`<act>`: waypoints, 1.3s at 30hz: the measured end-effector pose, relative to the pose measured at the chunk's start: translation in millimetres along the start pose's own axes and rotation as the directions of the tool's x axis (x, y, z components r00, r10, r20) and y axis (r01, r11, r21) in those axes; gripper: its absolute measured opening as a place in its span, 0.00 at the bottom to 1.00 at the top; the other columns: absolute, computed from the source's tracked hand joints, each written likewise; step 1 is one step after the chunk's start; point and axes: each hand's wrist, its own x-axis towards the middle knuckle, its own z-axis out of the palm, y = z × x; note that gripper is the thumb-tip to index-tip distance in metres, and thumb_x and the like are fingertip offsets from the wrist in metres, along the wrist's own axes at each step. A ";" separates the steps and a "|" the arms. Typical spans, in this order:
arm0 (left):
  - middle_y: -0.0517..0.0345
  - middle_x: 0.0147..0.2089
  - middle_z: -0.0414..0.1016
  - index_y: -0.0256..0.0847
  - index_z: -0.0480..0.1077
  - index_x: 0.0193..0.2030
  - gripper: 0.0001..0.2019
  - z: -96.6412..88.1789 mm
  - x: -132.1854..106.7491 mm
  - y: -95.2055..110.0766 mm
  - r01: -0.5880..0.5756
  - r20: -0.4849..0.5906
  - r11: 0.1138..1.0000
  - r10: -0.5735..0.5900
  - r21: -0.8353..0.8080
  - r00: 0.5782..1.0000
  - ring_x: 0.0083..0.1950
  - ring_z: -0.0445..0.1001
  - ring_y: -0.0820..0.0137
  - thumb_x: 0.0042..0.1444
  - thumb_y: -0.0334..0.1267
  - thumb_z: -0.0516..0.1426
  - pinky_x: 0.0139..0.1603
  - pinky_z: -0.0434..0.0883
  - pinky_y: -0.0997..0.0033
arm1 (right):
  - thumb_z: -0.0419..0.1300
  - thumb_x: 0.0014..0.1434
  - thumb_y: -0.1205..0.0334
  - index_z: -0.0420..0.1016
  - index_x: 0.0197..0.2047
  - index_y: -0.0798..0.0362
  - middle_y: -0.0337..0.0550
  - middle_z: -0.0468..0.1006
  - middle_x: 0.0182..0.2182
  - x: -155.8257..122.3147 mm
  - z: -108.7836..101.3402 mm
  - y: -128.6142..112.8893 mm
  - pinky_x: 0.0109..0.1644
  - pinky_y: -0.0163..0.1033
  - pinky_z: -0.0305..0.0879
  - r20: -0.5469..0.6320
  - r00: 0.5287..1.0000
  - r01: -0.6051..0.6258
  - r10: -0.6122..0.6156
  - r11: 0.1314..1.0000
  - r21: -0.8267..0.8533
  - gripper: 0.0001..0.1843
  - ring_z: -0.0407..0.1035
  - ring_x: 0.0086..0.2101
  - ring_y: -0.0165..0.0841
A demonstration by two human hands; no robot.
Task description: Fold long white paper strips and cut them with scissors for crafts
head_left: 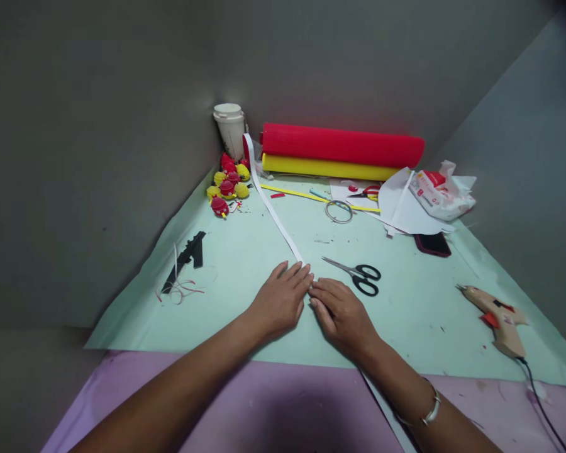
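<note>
Got my left hand (280, 302) and right hand (342, 314) flat, nothing gripped. My fingertips pin the paper strip (276, 217) mid green sheet (236, 251), with the scissors (358, 277) just beside.

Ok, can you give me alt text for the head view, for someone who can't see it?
The left hand and right hand press side by side on a long white paper strip lying across a pale green sheet. Black-handled scissors lie right of them; a glue gun rests farther right.
</note>
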 end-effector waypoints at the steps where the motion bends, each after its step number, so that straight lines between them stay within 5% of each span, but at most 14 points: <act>1: 0.49 0.70 0.57 0.36 0.59 0.65 0.24 0.7 -0.1 0.6 0.002 0.009 1.000 -0.002 0.000 1.000 0.71 0.51 0.62 0.63 0.34 0.47 0.70 0.45 0.54 | 0.55 0.62 0.68 0.75 0.48 0.52 0.49 0.79 0.44 -0.1 0.0 0.0 0.54 0.51 0.69 -0.002 1.000 -0.001 0.001 1.000 -0.001 0.13 0.71 0.48 0.40; 22: 0.48 0.70 0.55 0.34 0.58 0.66 0.23 0.8 1.5 -7.0 0.123 -0.040 0.991 -0.121 0.046 0.992 0.71 0.51 0.63 0.65 0.35 0.44 0.70 0.46 0.57 | 0.55 0.63 0.67 0.75 0.50 0.52 0.49 0.79 0.46 -1.6 -0.3 2.0 0.56 0.52 0.69 0.006 1.000 -0.022 0.022 1.000 0.010 0.13 0.71 0.49 0.40; 39: 0.49 0.70 0.56 0.36 0.58 0.66 0.24 -3.9 -2.7 -0.9 0.047 0.036 0.997 -0.049 0.066 0.998 0.70 0.52 0.57 0.63 0.34 0.48 0.69 0.44 0.52 | 0.57 0.62 0.68 0.76 0.48 0.54 0.50 0.79 0.45 -1.5 0.0 1.9 0.55 0.50 0.69 0.006 1.000 0.001 -0.001 1.000 -0.006 0.12 0.71 0.49 0.41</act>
